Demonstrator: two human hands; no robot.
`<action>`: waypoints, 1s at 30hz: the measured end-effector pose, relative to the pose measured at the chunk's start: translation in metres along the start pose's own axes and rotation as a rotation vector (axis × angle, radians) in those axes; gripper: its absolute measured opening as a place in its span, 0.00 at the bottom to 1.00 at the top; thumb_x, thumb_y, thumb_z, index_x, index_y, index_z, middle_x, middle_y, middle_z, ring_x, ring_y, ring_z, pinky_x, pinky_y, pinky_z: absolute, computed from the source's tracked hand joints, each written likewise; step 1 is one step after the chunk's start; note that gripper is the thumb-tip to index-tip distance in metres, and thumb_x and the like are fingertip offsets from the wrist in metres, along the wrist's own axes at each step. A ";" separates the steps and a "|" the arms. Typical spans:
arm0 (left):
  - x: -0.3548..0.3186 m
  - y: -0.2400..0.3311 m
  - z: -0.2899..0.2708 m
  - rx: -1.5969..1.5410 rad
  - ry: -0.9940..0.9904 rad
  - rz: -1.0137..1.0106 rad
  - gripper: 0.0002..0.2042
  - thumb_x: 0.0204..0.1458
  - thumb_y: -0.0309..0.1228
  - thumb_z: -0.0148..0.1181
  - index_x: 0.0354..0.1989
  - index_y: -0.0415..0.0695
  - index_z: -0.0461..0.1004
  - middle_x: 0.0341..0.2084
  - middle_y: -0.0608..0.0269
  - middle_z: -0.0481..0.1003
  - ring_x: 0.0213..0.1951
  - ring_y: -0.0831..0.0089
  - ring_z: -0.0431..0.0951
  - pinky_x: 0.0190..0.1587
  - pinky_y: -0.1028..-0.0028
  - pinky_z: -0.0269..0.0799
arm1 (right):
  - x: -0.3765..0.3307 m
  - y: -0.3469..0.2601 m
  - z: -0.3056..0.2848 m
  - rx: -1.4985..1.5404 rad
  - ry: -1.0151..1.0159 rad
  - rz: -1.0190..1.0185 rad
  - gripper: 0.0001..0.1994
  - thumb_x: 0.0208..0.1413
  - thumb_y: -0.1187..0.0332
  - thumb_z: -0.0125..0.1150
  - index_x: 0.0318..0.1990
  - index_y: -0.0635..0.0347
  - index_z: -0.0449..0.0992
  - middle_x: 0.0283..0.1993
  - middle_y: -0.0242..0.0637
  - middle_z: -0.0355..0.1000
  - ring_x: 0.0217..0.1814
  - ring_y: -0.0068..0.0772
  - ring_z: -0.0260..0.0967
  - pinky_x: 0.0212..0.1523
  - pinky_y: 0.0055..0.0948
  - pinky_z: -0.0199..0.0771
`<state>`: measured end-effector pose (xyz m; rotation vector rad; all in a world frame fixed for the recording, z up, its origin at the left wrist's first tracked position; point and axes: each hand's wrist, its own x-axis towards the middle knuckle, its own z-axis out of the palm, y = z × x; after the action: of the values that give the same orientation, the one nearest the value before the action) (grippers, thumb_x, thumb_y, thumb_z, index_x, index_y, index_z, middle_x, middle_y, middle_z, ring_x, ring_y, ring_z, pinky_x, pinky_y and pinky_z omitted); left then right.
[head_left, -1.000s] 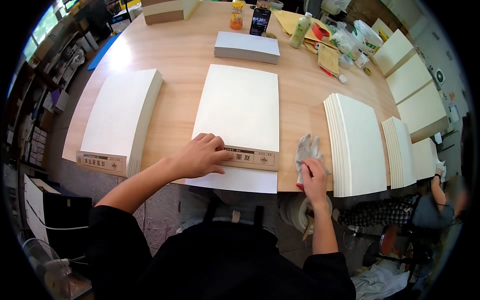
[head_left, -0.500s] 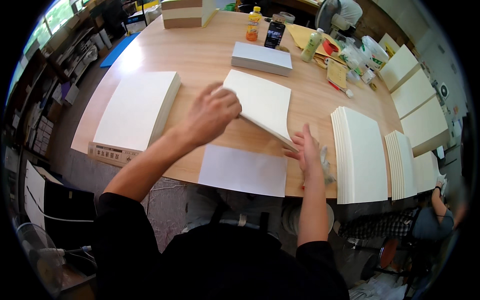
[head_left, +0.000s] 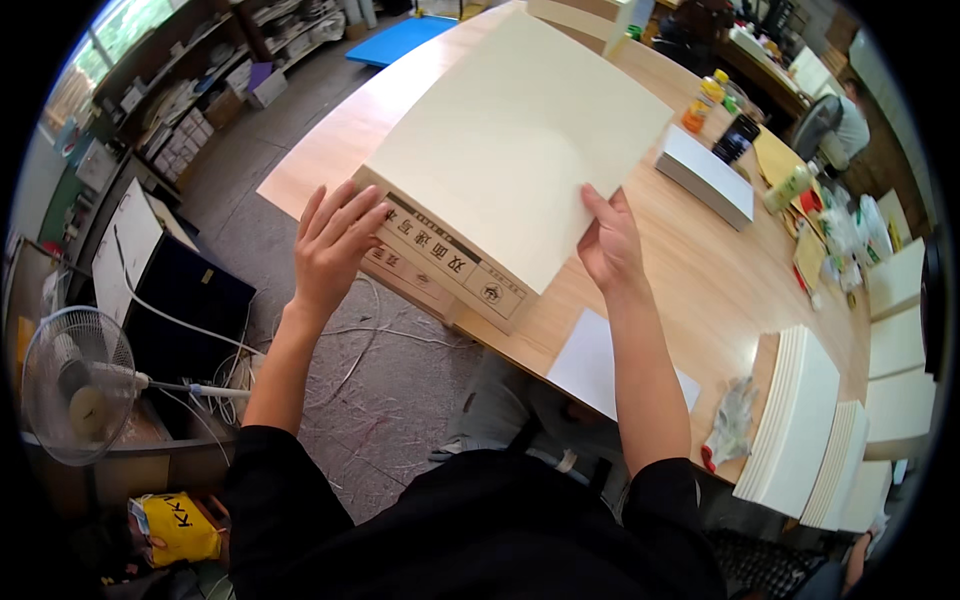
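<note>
A thick cream paper pad (head_left: 520,140) with a printed brown spine strip (head_left: 450,255) lies tilted between my hands, over the left part of the table. My left hand (head_left: 335,240) rests against the left end of the strip, its fingers stretched out. At the pad's right edge is my right hand (head_left: 610,245), thumb on the top sheet and fingers closed around the side. Below the pad, another brown strip (head_left: 405,280) shows from the stack underneath. Whether the pad touches that stack I cannot tell.
A white sheet (head_left: 590,365) lies at the table's front edge, partly behind my right forearm. A white paper block (head_left: 705,180), bottles, a phone (head_left: 737,138) and plastic bags are farther right. Fanned pads (head_left: 795,420) stand at the near right. A fan (head_left: 80,385) stands at left.
The pad has moved left from mid-table to above the left stack, its brown strip now facing me. My left hand has opened along the strip; my right hand has closed on the edge. The view has swung left.
</note>
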<state>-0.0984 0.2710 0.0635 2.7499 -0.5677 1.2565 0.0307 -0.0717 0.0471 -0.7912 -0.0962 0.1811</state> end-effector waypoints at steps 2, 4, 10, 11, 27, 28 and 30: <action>-0.030 -0.025 0.006 -0.003 -0.003 -0.139 0.20 0.53 0.38 0.69 0.54 0.46 0.85 0.60 0.57 0.80 0.66 0.54 0.75 0.73 0.53 0.63 | 0.022 0.025 0.008 -0.073 -0.028 0.075 0.17 0.72 0.71 0.58 0.65 0.57 0.69 0.60 0.35 0.77 0.56 0.31 0.79 0.54 0.38 0.86; -0.057 -0.051 0.016 -0.105 -0.064 -0.250 0.28 0.48 0.44 0.73 0.57 0.45 0.83 0.64 0.54 0.77 0.68 0.53 0.74 0.71 0.56 0.66 | 0.035 0.050 0.014 -0.149 -0.041 0.153 0.16 0.72 0.71 0.59 0.64 0.57 0.70 0.58 0.35 0.77 0.55 0.30 0.79 0.53 0.37 0.86; -0.077 -0.075 0.019 -0.548 -0.160 -0.567 0.35 0.43 0.41 0.79 0.62 0.44 0.80 0.66 0.54 0.75 0.67 0.59 0.75 0.68 0.64 0.72 | 0.043 0.066 0.021 -0.518 -0.090 0.278 0.16 0.71 0.65 0.61 0.56 0.70 0.73 0.52 0.43 0.80 0.49 0.33 0.81 0.51 0.40 0.88; -0.082 -0.076 0.024 -0.665 -0.149 -0.648 0.35 0.42 0.41 0.80 0.62 0.43 0.80 0.66 0.55 0.76 0.66 0.61 0.75 0.67 0.64 0.73 | 0.044 0.064 0.020 -0.548 -0.104 0.292 0.16 0.71 0.64 0.61 0.56 0.70 0.74 0.52 0.44 0.80 0.49 0.34 0.82 0.51 0.40 0.88; -0.102 -0.084 0.071 -1.236 0.283 -1.046 0.38 0.69 0.59 0.50 0.71 0.34 0.66 0.66 0.47 0.74 0.65 0.59 0.75 0.68 0.62 0.70 | 0.107 0.013 -0.105 -0.700 0.273 0.056 0.20 0.74 0.51 0.54 0.48 0.61 0.80 0.44 0.34 0.81 0.42 0.23 0.78 0.42 0.24 0.77; -0.101 -0.083 0.081 -1.247 0.340 -1.100 0.38 0.71 0.59 0.45 0.71 0.34 0.66 0.65 0.47 0.74 0.65 0.59 0.75 0.68 0.61 0.70 | 0.122 0.016 -0.112 -0.676 0.273 0.004 0.21 0.74 0.50 0.54 0.49 0.61 0.80 0.45 0.34 0.81 0.44 0.23 0.77 0.45 0.24 0.76; -0.096 -0.081 0.097 -1.289 0.475 -1.184 0.36 0.73 0.58 0.40 0.69 0.32 0.68 0.64 0.46 0.74 0.64 0.57 0.75 0.68 0.60 0.70 | 0.153 0.025 -0.103 -0.622 0.258 -0.099 0.24 0.74 0.47 0.54 0.51 0.60 0.81 0.47 0.32 0.81 0.49 0.23 0.76 0.50 0.25 0.74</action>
<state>-0.0578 0.3550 -0.0647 1.1787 0.2685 0.6852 0.1931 -0.0961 -0.0407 -1.4196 0.0572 -0.0535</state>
